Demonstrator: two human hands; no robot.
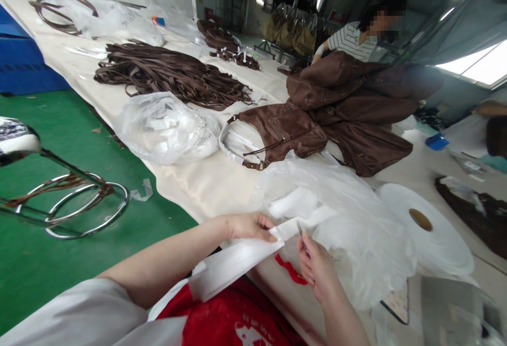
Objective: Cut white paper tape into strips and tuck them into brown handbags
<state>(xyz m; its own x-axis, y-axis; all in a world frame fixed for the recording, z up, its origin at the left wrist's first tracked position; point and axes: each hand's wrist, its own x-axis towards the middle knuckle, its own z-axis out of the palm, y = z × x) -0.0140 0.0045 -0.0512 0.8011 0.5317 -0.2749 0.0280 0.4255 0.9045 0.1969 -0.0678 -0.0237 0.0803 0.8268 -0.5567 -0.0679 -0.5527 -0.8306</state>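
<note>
My left hand [251,226] is closed on a folded white strip [233,265], thumb on top. One end of the strip hangs over my red apron [237,314], and the other reaches right toward a clear plastic bag [336,193]. In my right hand [317,268] is a pair of thread snips [302,239] with a pointed metal tip, close to the strip's far part. My fingers hide most of its handle. Below it lies a red ribbon [290,269]; whether it is tied to the snips I cannot make out.
Brown handbags [293,129] are piled ahead, beside a plastic bag of white scraps [170,127]. Brown straps [170,74] lie farther back. A large white roll [439,230] rests at right. A co-worker [352,39] stands across the table; a metal-framed stool [87,198] is at left.
</note>
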